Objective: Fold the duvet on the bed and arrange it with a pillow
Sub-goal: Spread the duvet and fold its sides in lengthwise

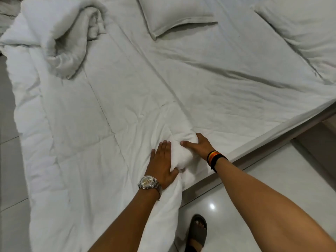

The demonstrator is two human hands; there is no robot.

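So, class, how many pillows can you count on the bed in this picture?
2. One pillow lies at the top centre of the bed; the other pillow lies at the top right, cut off by the frame edge. More may lie out of view.

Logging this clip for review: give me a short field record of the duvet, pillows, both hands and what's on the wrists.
duvet: spread over the bed's left part, far corner bunched, near corner gathered at the bed edge
left hand: grips the gathered corner; silver watch on wrist
right hand: grips the same bunch from the other side; striped wristband on wrist
pillows: one at top centre, one at top right
fold: not yet made
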